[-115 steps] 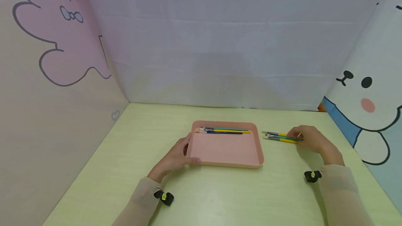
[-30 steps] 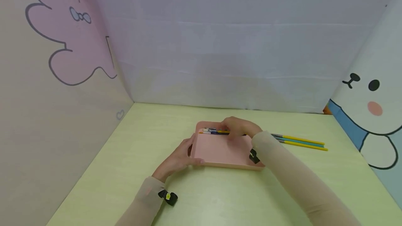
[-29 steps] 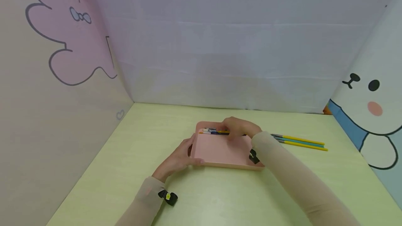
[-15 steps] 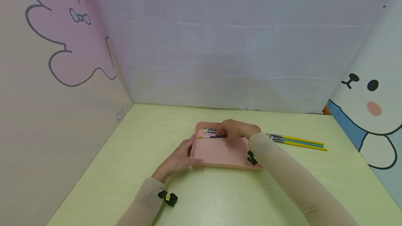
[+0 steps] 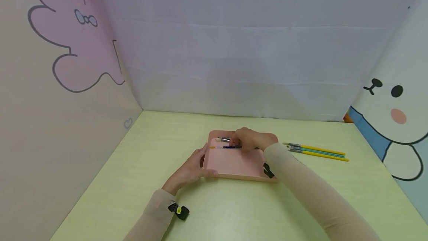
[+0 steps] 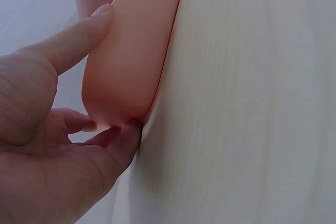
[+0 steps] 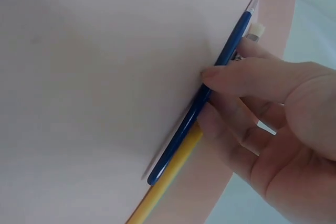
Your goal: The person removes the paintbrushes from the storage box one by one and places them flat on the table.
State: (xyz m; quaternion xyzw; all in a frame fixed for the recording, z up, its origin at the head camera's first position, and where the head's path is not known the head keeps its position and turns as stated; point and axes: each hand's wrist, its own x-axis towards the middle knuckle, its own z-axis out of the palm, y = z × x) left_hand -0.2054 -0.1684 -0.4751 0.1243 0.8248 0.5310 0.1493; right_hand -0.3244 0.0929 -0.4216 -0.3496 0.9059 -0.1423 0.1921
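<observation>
A shallow pink tray (image 5: pixel 240 166) lies on the table, and my left hand (image 5: pixel 190 167) holds its near left corner. The left wrist view shows the thumb against the tray's wall (image 6: pixel 134 40) and the other fingers around the corner. Over the tray, my right hand (image 5: pixel 249 139) pinches a dark blue paintbrush (image 7: pixel 228 45) with an orange tip between thumb and fingers. Behind it lies a yellow-handled paintbrush (image 7: pixel 173 169), and a pale bristle head (image 7: pixel 256 30) shows past the fingers. My right hand hides most of these handles in the head view.
Right of the tray, several paintbrushes (image 5: pixel 317 151) with yellow and teal handles lie side by side on the pale table (image 5: pixel 234 207). A white cloth wall (image 5: pixel 234 66) stands behind, with printed cartoon walls at both sides.
My right hand has come from the brushes at the right into the tray. Over the last second the blue paintbrush has shifted slightly nearer, apart from the others. My left hand stays on the tray.
</observation>
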